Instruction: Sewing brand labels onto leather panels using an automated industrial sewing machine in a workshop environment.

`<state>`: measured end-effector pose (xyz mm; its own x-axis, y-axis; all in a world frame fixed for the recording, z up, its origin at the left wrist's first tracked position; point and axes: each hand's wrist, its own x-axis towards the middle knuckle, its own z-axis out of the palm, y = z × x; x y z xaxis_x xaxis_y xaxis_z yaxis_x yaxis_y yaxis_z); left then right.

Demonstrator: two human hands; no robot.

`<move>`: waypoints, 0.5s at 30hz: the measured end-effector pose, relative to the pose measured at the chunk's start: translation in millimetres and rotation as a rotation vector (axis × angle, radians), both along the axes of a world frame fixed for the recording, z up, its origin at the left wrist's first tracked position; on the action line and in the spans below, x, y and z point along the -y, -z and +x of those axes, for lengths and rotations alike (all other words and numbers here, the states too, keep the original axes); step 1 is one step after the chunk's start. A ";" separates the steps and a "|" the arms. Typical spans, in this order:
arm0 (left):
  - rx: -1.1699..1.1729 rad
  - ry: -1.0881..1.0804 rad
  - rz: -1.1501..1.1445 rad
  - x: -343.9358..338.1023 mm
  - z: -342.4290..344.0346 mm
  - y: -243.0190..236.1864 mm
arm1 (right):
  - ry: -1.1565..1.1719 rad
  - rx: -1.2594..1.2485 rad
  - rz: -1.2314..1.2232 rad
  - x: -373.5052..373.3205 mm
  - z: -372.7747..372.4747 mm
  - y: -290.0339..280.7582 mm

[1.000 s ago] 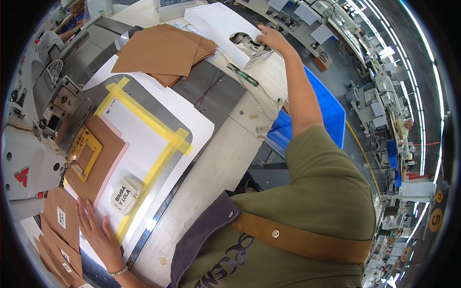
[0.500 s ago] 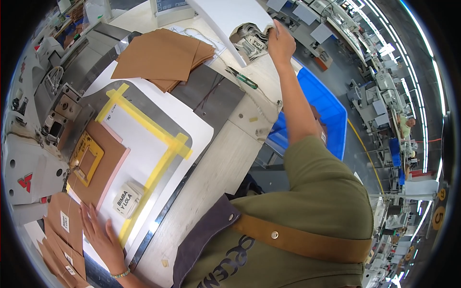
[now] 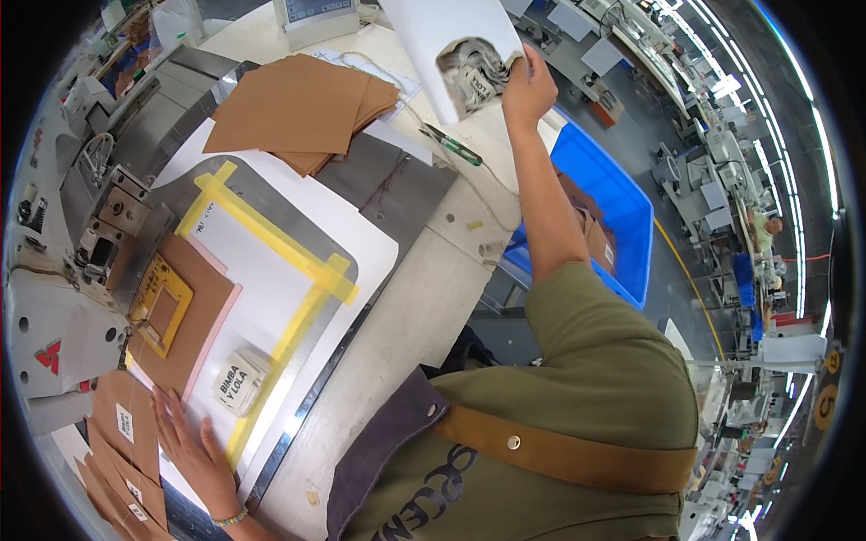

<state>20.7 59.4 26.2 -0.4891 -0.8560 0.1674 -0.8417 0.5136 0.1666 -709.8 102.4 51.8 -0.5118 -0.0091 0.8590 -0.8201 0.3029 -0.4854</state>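
Observation:
My right hand (image 3: 528, 86) grips the edge of a white box (image 3: 437, 36) at the far side of the table; a jumbled heap of white labels (image 3: 474, 77) shows inside it. My left hand (image 3: 189, 446) lies with fingers apart at the lower edge of a brown panel (image 3: 194, 343) edged with pink. A yellow template (image 3: 178, 302) sits on that panel, under the sewing machine head (image 3: 59, 302). Beside the panel, a small stack of white labels (image 3: 236, 388) rests on a white sheet bordered with yellow tape (image 3: 322, 288).
Brown pieces lie stacked (image 3: 280, 104) at the back and, bearing labels, at lower left (image 3: 113, 406). Green-handled snips (image 3: 451, 144) lie near the box. A blue bin (image 3: 631, 248) holding brown pieces stands right of the table. A co-worker (image 3: 765, 234) is far right.
My right hand has taken hold of the box and shifted it rightward, tilting it so more of the labels inside shows. My left hand has barely moved.

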 end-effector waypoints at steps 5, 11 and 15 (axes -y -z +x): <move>-0.015 -0.006 -0.002 2.2 0.1 0.2 | -0.084 0.349 -0.190 1.5 -10.0 -23.8; 0.001 -0.002 -0.020 2.8 2.2 0.6 | -0.248 0.177 -0.393 7.8 -18.0 -23.9; -0.019 -0.012 -0.011 -0.4 5.9 1.1 | -0.054 -0.027 -0.186 16.5 4.2 -29.3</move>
<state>26.6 59.7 25.1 -0.4759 -0.8596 0.1864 -0.8443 0.5058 0.1769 -705.6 85.8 81.0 -0.4913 0.1249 0.8620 -0.8464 0.1652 -0.5064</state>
